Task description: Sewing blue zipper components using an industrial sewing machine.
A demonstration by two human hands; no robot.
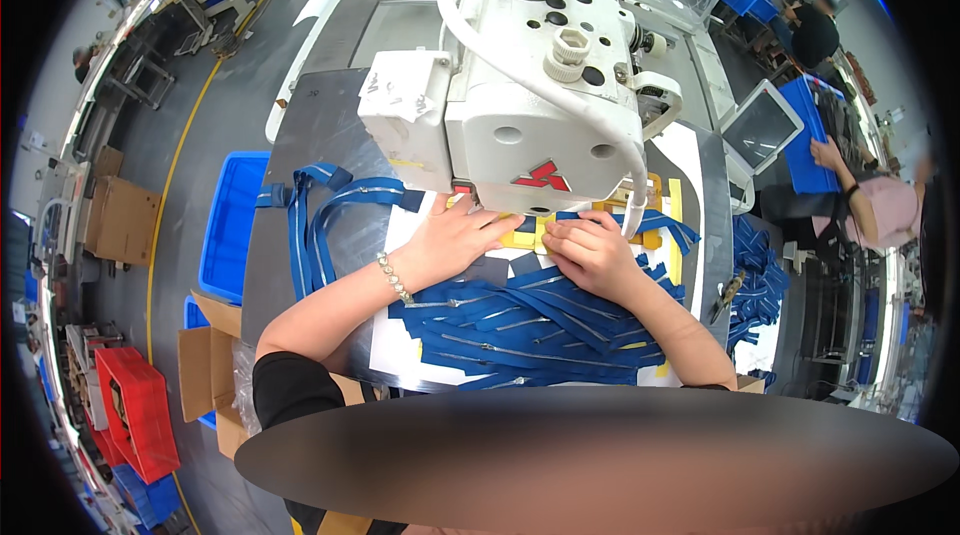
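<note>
A white industrial sewing machine [560, 125] stands in front of me, its head above a yellow jig [520, 238]. My left hand [458, 243] lies with outstretched fingers at the left side of the jig, beside a dark blue piece of fabric. Curled over the jig's right side, my right hand [592, 253] pinches a blue zipper [662, 223], whose end sticks out to the right. Its fingertips are partly hidden. Nearer to me, a heap of blue zippers [540, 320] covers the white work surface, below both hands. More blue zippers [318, 225] lie to the left.
Blue zippers [755, 280] also hang in a pile at the right edge. A screen [765, 130] stands at the far right. On the left are a blue bin [232, 225], an open cardboard box [208, 360] and a red crate [138, 415]. A co-worker [880, 210] holds a blue crate [808, 135].
</note>
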